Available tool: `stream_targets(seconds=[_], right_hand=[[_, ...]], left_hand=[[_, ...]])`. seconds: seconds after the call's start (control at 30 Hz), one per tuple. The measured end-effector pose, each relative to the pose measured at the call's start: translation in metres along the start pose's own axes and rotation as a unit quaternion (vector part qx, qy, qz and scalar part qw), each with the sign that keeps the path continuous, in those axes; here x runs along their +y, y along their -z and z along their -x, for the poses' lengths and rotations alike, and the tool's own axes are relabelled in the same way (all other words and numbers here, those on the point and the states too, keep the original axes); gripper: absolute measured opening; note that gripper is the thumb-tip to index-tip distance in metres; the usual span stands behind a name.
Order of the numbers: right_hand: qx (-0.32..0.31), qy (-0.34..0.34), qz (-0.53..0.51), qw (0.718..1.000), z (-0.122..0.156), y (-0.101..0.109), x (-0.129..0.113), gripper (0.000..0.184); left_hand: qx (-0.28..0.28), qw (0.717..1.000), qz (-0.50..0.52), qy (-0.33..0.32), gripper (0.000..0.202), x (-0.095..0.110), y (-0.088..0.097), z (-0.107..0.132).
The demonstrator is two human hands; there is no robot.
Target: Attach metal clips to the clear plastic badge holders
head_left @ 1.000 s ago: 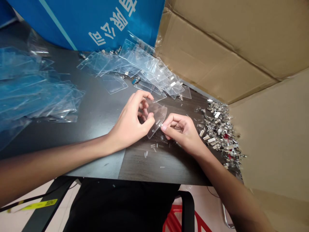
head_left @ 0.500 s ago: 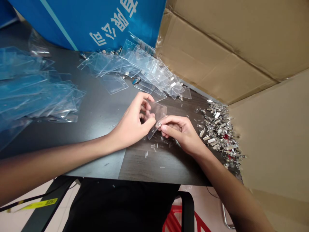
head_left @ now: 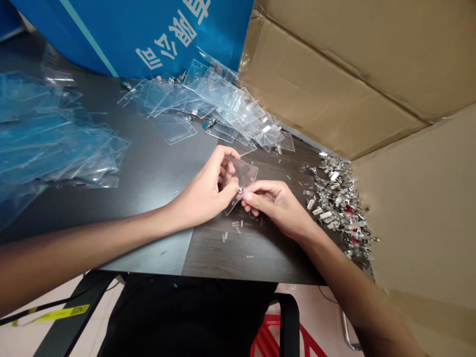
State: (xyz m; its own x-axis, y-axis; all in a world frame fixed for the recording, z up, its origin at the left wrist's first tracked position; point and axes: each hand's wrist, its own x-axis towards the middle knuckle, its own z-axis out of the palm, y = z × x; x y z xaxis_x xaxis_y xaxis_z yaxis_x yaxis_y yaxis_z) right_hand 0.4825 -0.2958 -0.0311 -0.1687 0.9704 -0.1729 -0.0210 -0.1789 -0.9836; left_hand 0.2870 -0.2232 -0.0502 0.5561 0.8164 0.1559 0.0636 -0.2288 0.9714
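Thin clear vinyl badge holder (head_left: pixel 243 172) with rounded corners, tilted and held between both hands, its lower edge pinched. Left hand (head_left: pixel 203 191) curled, fingers bent around the sheet. Right hand (head_left: pixel 275 203) palm-down, thumb and forefinger closed at a small metal clip (head_left: pixel 240 190) on the holder's edge, right beside the left fingertips. Right of the right hand, a glinting heap of metal badge clips (head_left: pixel 338 203). Below both hands, tiny clear plastic strips (head_left: pixel 232 230) scattered on a dark wood-grain tabletop (head_left: pixel 156 183). Beyond the left hand, glossy overlapping clear holders (head_left: pixel 223 104) and a blue-tinted stack of holders (head_left: pixel 55 144).
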Motion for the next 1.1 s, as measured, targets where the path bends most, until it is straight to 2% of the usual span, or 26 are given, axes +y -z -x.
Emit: stream_targets(seconds=[0.13,0.23,0.37,0.57,0.87,1.1], right_hand=[[-0.055,0.026,0.007,0.998,0.0021,0.0019,-0.0050,0.025],[-0.071,0.041,0.000,0.997,0.0023,0.0027,-0.0047,0.022],[-0.030,0.005,-0.043,0.999,0.0018,0.0017,-0.0006,0.028],[0.003,-0.025,-0.083,0.996,0.0025,-0.0005,-0.0011,0.035],[0.007,0.019,-0.081,0.997,0.0014,0.0014,-0.0014,0.035],[0.025,0.017,-0.070,0.997,0.0010,0.0005,-0.0025,0.041]], left_hand=[[0.012,0.999,0.029,-0.008,0.045,0.0021,0.0044,-0.0037],[0.004,0.997,0.074,0.019,0.045,0.0023,0.0074,-0.0058],[-0.004,0.996,0.077,0.045,0.049,0.0018,0.0093,-0.0048],[-0.003,1.000,0.009,0.013,0.056,0.0021,0.0097,0.0002],[0.049,0.997,-0.042,-0.041,0.062,0.0018,0.0078,-0.0023],[0.093,0.988,-0.087,-0.087,0.063,-0.0042,0.0073,-0.0055]])
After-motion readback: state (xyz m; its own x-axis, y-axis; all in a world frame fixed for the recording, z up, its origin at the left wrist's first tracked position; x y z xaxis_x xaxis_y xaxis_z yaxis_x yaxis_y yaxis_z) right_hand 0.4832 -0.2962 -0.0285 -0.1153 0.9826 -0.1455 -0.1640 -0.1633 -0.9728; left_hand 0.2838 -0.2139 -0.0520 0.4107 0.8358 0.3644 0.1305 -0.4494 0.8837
